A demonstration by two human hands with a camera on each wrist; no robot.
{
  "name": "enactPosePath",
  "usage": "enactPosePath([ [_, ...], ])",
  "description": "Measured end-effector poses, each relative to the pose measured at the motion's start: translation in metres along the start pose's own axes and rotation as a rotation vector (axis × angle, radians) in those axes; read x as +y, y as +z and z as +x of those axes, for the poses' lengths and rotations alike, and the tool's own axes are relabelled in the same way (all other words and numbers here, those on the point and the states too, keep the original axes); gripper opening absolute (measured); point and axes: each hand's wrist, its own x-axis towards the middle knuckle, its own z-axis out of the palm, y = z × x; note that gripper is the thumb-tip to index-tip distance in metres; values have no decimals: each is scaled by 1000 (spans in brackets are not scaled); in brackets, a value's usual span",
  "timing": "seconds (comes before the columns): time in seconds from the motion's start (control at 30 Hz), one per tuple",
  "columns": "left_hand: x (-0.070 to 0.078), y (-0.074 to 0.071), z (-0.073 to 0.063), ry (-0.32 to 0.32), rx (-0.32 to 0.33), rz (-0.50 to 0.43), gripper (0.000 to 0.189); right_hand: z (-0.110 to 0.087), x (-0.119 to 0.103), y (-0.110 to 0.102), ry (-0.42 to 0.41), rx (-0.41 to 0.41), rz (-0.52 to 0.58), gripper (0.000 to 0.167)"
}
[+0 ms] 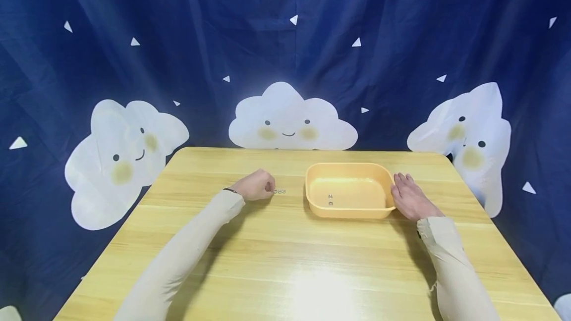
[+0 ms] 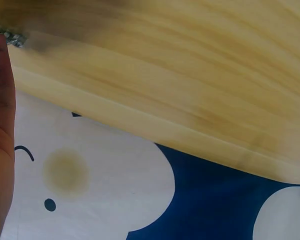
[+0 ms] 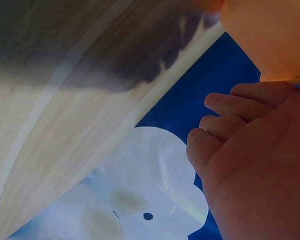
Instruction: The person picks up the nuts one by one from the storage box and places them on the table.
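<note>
My left hand (image 1: 255, 185), fingers curled downward, is at the left end of a short row of small silvery metal nuts (image 1: 279, 191). In the left wrist view the fingertip meets the shiny nuts (image 2: 16, 38), and one seems pinched between finger and thumb, mostly hidden. Right of the row stands a shallow yellow-orange plastic basin (image 1: 345, 213) with two similar small nuts (image 1: 330, 200) on its floor. My right hand (image 1: 412, 197) rests with straight fingers along the basin's right side. The right wrist view shows these fingers (image 3: 230, 107) just beside the basin wall (image 3: 270, 45).
The pale wooden table (image 1: 285, 241) has rounded far corners, and its back edge lies just beyond the basin. Behind it hangs a dark blue curtain (image 1: 250, 24) with white clouds and triangles. Glare shines on the table's near part.
</note>
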Motion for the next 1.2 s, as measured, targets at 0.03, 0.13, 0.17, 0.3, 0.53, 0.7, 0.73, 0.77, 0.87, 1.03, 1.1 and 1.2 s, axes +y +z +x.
enactPosePath([
  [0.03,0,0,-1,2,1,5,9,0,0,0,0,-2,1,58],
  [0.13,-1,0,-5,8,2,8,10,0,0,0,-2,-3,3,58],
  [0.17,0,-1,-5,6,-1,3,11,0,0,-1,-3,-2,5,58],
  [0.3,-1,-3,-8,-16,4,-8,11,0,0,-1,-2,6,12,58],
  [0.53,-11,-8,-13,-91,33,-23,8,0,0,-2,6,4,17,58],
  [0.7,-16,-9,-17,-129,22,-21,10,-1,0,-3,8,-7,21,58],
  [0.73,-17,-9,-17,-128,21,-20,9,-1,0,-3,10,-8,23,58],
  [0.77,-18,-9,-17,-127,19,-15,9,-2,0,-3,12,-6,24,58],
  [0.87,-21,-8,-18,-125,13,-5,9,-2,-1,-2,17,-5,31,58],
  [1.03,-21,-7,-19,-124,6,-12,9,-2,-2,-1,15,-5,30,58],
  [1.1,-22,-6,-19,-118,9,-19,10,-2,-1,-2,11,-1,28,57],
  [1.2,-23,-5,-17,-108,18,-30,11,-1,0,-2,9,-1,26,58],
])
